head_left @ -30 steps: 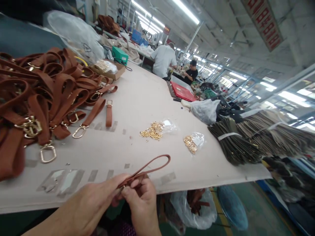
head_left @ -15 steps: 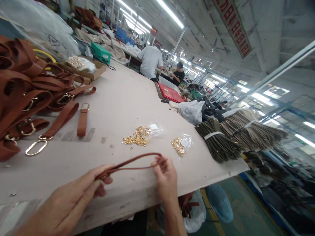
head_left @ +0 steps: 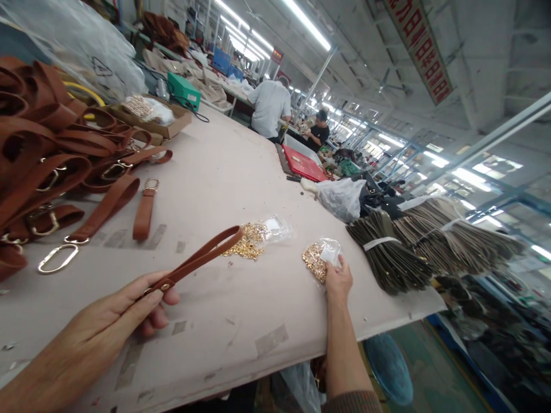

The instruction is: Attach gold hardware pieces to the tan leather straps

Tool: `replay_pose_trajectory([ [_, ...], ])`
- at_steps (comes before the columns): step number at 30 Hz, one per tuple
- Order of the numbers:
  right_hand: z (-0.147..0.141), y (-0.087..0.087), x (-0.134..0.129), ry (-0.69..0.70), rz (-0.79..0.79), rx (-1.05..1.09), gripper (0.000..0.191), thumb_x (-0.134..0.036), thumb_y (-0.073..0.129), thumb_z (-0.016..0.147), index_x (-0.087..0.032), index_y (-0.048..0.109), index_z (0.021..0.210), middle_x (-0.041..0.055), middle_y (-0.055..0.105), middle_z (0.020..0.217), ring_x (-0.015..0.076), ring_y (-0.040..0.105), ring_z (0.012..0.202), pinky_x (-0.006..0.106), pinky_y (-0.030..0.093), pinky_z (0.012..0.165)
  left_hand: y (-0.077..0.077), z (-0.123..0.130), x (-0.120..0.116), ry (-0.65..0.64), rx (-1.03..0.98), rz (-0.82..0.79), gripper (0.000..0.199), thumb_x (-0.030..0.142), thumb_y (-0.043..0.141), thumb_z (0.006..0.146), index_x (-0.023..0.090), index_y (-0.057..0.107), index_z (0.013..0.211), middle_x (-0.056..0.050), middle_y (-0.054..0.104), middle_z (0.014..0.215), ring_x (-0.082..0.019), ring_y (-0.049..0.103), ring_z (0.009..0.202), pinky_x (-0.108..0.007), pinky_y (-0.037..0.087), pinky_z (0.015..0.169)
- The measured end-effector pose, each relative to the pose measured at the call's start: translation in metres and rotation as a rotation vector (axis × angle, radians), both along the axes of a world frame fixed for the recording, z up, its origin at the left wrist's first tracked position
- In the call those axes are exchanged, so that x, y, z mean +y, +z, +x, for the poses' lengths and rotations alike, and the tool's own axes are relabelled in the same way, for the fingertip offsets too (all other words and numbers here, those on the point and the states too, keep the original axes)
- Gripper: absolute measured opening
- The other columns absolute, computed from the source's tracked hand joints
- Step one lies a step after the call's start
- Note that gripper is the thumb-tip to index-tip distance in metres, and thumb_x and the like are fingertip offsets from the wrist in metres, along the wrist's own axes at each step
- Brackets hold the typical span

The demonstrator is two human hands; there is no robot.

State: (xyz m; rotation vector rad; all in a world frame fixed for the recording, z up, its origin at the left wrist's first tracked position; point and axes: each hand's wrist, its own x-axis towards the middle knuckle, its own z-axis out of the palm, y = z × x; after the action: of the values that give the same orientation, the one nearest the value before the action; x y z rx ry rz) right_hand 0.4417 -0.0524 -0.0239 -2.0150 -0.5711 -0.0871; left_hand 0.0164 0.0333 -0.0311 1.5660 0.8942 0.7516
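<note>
A brown leather strap (head_left: 206, 250), folded into a loop, is pinched near its end between the thumb and fingers of my left hand (head_left: 124, 315). A small gold-coloured stud shows on the strap beside my thumb. The loop rises to the right above the table, its tip in front of a loose pile of small gold metal pieces (head_left: 247, 244). My right hand (head_left: 338, 281) is at the near right edge of a clear plastic bag of gold pieces (head_left: 315, 263). Its fingers look apart at the bag, with nothing visible in them.
Brown straps with gold buckles (head_left: 51, 143) are heaped at the left, with one short strap (head_left: 145, 212) lying apart. Bundled dark strips (head_left: 391, 252) lie along the right edge. A green box (head_left: 184, 90) and a red item (head_left: 303, 162) are farther back; two people work beyond.
My right hand has let go of the strap's loop end and moved right to the bag of gold pieces. My left hand still holds the strap, now tilted upward.
</note>
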Motion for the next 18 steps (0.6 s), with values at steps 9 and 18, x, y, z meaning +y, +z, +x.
replay_pose_trajectory([
  [9,-0.012,-0.008,0.0,0.154,0.269,0.117,0.076,-0.042,0.073,0.068,-0.012,0.053,0.135,-0.002,0.066,0.07,0.0135,0.06,0.06,0.027,0.05,0.062,-0.017,-0.009,-0.002,0.091,0.043,0.022,0.034,0.036,0.036,0.094,0.026,0.062,0.115,0.016,0.066,0.065,-0.004,0.061,0.056,-0.009,0.047,0.057],
  [18,-0.018,0.0,-0.001,0.175,0.393,0.11,0.075,-0.041,0.075,0.066,-0.015,0.054,0.133,-0.0036,0.067,0.072,0.0117,0.062,0.063,0.025,0.051,0.065,-0.031,-0.015,0.006,0.082,0.004,-0.023,0.032,0.048,0.043,0.093,0.034,0.065,0.111,0.006,0.07,0.069,-0.006,0.064,0.054,-0.013,0.05,0.054],
])
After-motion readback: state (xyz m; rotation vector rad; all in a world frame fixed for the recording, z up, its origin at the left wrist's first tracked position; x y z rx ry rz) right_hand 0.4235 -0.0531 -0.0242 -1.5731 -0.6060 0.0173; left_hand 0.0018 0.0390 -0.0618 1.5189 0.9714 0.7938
